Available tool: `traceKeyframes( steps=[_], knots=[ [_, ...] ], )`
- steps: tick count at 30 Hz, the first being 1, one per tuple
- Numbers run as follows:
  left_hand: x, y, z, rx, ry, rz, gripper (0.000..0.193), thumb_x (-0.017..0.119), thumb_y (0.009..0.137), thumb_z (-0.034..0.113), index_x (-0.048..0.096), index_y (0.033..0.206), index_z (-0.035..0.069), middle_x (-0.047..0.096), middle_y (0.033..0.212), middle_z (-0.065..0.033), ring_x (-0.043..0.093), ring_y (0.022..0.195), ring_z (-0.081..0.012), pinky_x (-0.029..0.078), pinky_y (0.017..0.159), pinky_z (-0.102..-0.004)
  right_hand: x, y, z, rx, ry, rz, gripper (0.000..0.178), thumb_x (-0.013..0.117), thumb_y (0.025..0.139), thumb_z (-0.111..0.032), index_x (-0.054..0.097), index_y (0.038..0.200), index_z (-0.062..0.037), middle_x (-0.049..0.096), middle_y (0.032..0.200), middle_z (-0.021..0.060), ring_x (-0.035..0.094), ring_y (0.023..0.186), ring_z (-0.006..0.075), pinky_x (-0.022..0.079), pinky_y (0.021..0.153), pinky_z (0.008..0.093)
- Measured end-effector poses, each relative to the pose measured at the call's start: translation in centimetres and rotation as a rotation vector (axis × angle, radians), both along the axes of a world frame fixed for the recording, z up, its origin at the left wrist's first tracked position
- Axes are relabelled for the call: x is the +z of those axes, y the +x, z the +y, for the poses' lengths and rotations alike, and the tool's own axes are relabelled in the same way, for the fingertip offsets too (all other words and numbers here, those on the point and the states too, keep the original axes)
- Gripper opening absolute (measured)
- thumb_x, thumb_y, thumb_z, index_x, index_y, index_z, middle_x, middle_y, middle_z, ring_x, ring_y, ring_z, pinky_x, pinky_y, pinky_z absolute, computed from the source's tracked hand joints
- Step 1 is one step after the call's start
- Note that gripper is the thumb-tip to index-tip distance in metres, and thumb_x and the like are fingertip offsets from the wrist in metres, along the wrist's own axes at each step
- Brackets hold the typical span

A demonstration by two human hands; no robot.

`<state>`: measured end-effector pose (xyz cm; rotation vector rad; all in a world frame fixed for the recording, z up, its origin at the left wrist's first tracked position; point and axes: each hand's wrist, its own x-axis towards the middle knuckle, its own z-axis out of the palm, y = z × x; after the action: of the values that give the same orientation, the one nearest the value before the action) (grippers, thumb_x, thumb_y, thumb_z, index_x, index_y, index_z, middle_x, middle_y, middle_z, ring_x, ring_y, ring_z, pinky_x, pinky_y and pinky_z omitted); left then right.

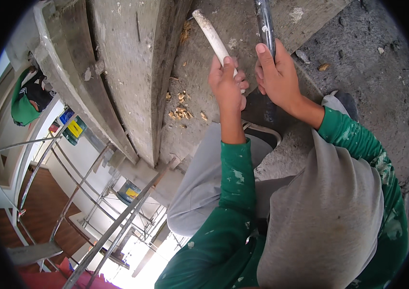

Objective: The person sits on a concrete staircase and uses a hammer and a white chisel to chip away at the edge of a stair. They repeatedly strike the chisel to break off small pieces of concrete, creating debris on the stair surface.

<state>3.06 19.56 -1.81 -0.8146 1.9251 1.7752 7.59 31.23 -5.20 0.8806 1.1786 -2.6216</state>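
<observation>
My left hand (227, 84) is closed round a whitish, slightly curved stick (209, 32). Its free end points up and away from me, and the end inside my fist is hidden. Beside it, my right hand (277, 74) grips a dark, smooth bar (264, 21) with pale spatters. The bar runs past the top of the picture, and its lower end (270, 113) shows below my fist. The two held things are apart. Both hands are above a grey, dusty concrete surface (199, 86).
Small yellowish chips (180, 113) lie on the surface left of my hands. Large grey concrete members (122, 62) rise at the left. Beyond them, metal scaffold tubes (103, 236) stand over a brown floor (45, 202) far below. Another person in green (25, 103) is at the far left.
</observation>
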Motion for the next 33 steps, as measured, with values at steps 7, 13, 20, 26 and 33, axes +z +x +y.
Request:
traceKeyframes(
  steps=[7, 13, 20, 26, 33],
  knots=[
    [-1.7, 0.3, -1.5, -0.076, -0.089, 0.108, 0.013, 0.052, 0.111, 0.017, 0.056, 0.115, 0.006, 0.053, 0.091, -0.0008, 0.045, 0.059, -0.0051, 0.033, 0.043, -0.0194, -1.0, 0.8, -2.0, 0.337, 0.29, 0.181, 0.034, 0.058, 0.109, -0.032, 0.059, 0.113, 0.0018, 0.068, 0.076, 0.0159, 0.063, 0.061, 0.0165, 0.049, 0.054, 0.0362],
    [-0.6, 0.0, -2.3, -0.056, -0.018, 0.013, 0.015, 0.052, 0.111, 0.021, 0.055, 0.113, 0.006, 0.053, 0.09, -0.0016, 0.042, 0.056, -0.0049, 0.031, 0.042, -0.0195, -0.2, 2.4, -2.1, 0.123, 0.244, 0.071, 0.036, 0.06, 0.109, -0.034, 0.058, 0.108, 0.0016, 0.062, 0.068, 0.0157, 0.063, 0.06, 0.0218, 0.049, 0.057, 0.0412],
    [-0.3, -0.2, -2.4, -0.049, 0.051, -0.007, 0.017, 0.052, 0.112, 0.025, 0.05, 0.109, 0.008, 0.051, 0.087, -0.0011, 0.039, 0.054, -0.0035, 0.029, 0.041, -0.0189, -1.2, 1.8, -3.1, 0.021, 0.245, 0.027, 0.034, 0.06, 0.109, -0.033, 0.051, 0.105, -0.0005, 0.059, 0.066, 0.0125, 0.06, 0.057, 0.0194, 0.047, 0.055, 0.0396],
    [-0.7, -0.3, -3.2, -0.057, 0.023, -0.014, 0.017, 0.051, 0.113, 0.026, 0.051, 0.114, 0.009, 0.05, 0.086, -0.0004, 0.038, 0.053, -0.0031, 0.028, 0.041, -0.0187, -2.0, 1.2, -2.6, 0.216, 0.25, 0.017, 0.031, 0.06, 0.109, -0.03, 0.051, 0.104, -0.0003, 0.06, 0.067, 0.0134, 0.061, 0.056, 0.0223, 0.047, 0.055, 0.0401],
    [-0.7, -0.1, -3.4, -0.088, 0.009, -0.008, 0.044, 0.051, 0.113, 0.029, 0.047, 0.151, 0.008, 0.052, 0.087, -0.0011, 0.038, 0.056, -0.0043, 0.029, 0.045, -0.0191, -1.8, 1.3, -2.7, 0.196, 0.331, 0.055, 0.031, 0.06, 0.108, -0.03, 0.055, 0.105, 0.0007, 0.061, 0.069, 0.0107, 0.06, 0.058, 0.0192, 0.046, 0.055, 0.038]
  ],
)
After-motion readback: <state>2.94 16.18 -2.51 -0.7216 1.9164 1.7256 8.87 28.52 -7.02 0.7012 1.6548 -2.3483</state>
